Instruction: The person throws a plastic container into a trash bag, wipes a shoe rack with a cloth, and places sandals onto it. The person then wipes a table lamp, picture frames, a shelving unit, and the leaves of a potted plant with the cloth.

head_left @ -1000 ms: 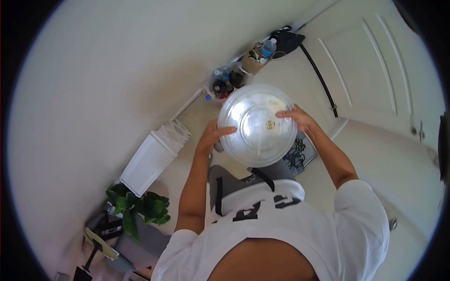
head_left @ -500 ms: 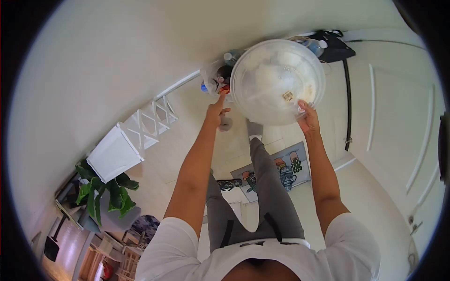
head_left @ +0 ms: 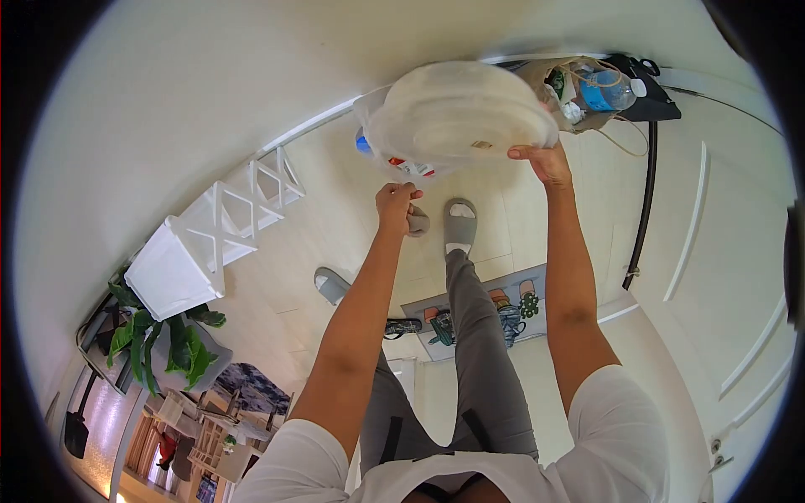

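My right hand (head_left: 545, 161) grips the near right edge of a large round translucent plastic lid or tub (head_left: 453, 117), thumb on its face. It is tilted, and a small label (head_left: 481, 145) shows on it. Just below its left side, my left hand (head_left: 397, 207) is closed with curled fingers; what they hold, if anything, is hidden. Beyond that hand, a clear plastic bag (head_left: 377, 155) holds a red-and-white packet (head_left: 411, 166) and something with a blue part (head_left: 362, 141). The round plastic piece covers much of the bag.
A paper bag (head_left: 563, 92) with a water bottle (head_left: 608, 90) stands by the wall, beside a black bag (head_left: 654, 105). At left are a white rack (head_left: 176, 268) and a leafy plant (head_left: 176, 344). A patterned mat (head_left: 436, 325) and grey slippers (head_left: 459, 220) are on the floor.
The round plastic piece has tilted and shifted left, uncovering the paper bag and bottle. My left index finger was stretched towards the bagged items; now that hand is curled and lower.
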Demonstrator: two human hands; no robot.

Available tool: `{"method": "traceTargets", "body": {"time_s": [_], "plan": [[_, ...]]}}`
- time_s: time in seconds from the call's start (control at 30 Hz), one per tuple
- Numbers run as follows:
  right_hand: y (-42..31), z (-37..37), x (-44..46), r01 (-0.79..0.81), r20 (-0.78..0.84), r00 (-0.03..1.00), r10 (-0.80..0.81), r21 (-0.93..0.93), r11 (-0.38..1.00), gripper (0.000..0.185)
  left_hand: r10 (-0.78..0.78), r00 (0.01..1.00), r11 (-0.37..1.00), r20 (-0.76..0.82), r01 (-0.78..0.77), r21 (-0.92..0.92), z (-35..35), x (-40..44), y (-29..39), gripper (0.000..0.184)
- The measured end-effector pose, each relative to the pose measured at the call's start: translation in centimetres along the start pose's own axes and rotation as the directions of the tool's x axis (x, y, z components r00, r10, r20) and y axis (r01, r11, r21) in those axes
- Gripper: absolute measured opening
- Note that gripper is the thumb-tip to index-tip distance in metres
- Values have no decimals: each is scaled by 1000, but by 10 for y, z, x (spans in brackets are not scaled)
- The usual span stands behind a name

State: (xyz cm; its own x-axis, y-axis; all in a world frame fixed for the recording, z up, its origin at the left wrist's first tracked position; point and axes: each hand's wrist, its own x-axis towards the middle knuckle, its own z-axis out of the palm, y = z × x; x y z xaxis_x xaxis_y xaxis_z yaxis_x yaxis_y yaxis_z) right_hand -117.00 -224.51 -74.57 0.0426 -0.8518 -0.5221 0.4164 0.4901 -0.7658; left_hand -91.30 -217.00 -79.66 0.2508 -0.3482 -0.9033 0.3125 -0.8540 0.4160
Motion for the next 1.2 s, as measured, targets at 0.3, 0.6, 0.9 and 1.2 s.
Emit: {"method": "traceTargets", "body": {"time_s": [0.3, 0.6, 0.9, 1.2], "plan": [[-9, 13, 24, 220, 349, 935, 66, -715, 663, 72, -3, 989, 995, 149, 18, -94, 1, -2, 9, 15], [35, 35, 52, 445, 424, 896, 135, -862, -242, 71, 203, 945, 979, 258, -196, -53, 22, -2, 7, 14], [39, 4, 36, 359, 374, 923, -92, -922, -144, 79, 449, 873, 824, -192, -321, 467, 15, -19, 41, 62], [12, 34, -1, 87, 219, 937, -272, -901, -426, 66, 231, 968, 966, -99, -216, 141, -10, -32, 52, 56]]}}
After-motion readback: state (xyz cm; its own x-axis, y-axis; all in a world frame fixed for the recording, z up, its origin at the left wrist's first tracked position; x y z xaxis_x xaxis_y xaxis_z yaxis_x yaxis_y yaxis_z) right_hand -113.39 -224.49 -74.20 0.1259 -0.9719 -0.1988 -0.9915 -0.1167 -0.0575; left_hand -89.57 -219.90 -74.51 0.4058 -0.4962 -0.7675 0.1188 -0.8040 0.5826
